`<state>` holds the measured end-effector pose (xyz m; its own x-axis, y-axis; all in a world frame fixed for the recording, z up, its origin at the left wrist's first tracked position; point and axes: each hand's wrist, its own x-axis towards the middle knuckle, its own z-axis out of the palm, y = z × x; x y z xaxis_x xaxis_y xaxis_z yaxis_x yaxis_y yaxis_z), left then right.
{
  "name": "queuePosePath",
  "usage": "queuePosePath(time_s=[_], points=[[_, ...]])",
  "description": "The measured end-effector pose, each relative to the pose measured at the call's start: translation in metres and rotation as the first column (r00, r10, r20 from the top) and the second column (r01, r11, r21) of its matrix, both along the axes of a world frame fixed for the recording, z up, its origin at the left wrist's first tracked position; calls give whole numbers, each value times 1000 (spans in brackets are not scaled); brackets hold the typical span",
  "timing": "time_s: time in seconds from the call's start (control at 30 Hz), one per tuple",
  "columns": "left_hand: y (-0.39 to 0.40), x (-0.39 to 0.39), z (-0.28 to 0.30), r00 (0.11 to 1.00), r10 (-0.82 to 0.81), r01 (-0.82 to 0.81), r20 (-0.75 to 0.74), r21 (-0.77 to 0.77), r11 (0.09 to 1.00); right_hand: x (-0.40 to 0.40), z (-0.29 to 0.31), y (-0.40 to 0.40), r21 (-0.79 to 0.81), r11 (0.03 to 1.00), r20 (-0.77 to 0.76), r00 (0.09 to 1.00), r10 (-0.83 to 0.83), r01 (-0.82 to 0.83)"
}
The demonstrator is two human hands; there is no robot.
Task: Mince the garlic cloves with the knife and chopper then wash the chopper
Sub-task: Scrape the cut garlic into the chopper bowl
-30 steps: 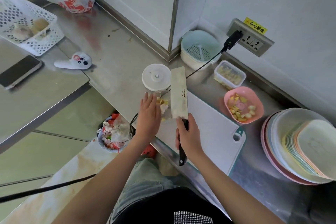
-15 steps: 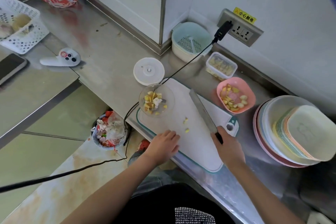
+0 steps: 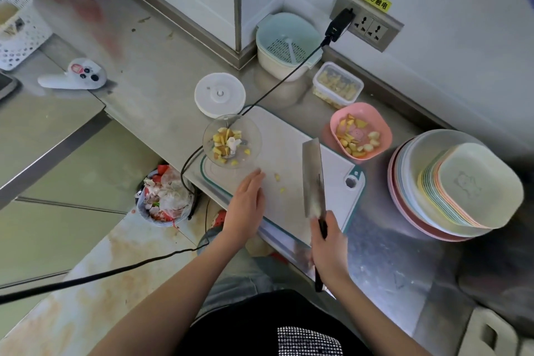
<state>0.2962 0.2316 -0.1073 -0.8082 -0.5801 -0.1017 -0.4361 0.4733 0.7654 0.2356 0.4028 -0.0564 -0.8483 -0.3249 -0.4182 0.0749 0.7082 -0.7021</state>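
Right hand (image 3: 328,251) grips knife (image 3: 313,179) (over board (image 3: 332,165))

hands (image 3: 247,199): 2 | knife (image 3: 312,179): 1 | chopper bowl (image 3: 232,145): 1 | pink bowl (image 3: 361,131): 1

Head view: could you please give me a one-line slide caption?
Right hand grips the cleaver over the cutting board; open left hand rests beside the garlic-filled chopper bowl.

A working kitchen is indicated: a stainless steel counter (image 3: 161,66) is run along white walls, a cutting board (image 3: 291,159) is laid at its front edge, stacked plastic dishes (image 3: 450,185) are kept at its right end, and a waste bin (image 3: 164,199) is set below
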Motion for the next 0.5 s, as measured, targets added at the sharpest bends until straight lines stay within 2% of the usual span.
queuePosePath(time_s=[0.07, 0.17, 0.3, 0.5], points=[[-3, -10, -2, 993, -110, 108, 43, 33, 994, 6, -3, -6, -45, 997, 89, 994, -65, 69], [-1, -21, -5, 960, -210, 214, 188, -2, 977, 16, -15, -24, -45, 997, 147, 987, -57, 64], [18, -19, -2, 928, -225, 234, 298, 5, 972, 30, -33, -43, -19, 999, 134, 991, -31, 34], [25, -21, 0, 895, -273, 254, 352, 100, 962, 26, -23, -58, -148, 985, 181, 982, -61, 88]])
